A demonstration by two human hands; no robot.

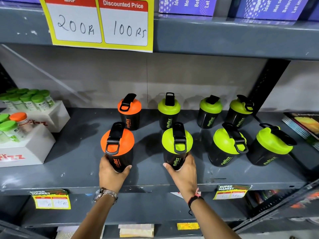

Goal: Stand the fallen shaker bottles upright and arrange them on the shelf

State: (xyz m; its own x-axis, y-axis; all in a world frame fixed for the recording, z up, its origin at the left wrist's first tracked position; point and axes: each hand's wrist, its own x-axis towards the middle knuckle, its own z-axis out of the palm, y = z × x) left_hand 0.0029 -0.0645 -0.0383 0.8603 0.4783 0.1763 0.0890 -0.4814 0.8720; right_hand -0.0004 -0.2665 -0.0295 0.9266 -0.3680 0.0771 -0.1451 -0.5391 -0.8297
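Eight shaker bottles [176,145] stood on the shelf [77,169]. Two had orange lids [117,142], and six had green lids [169,106].
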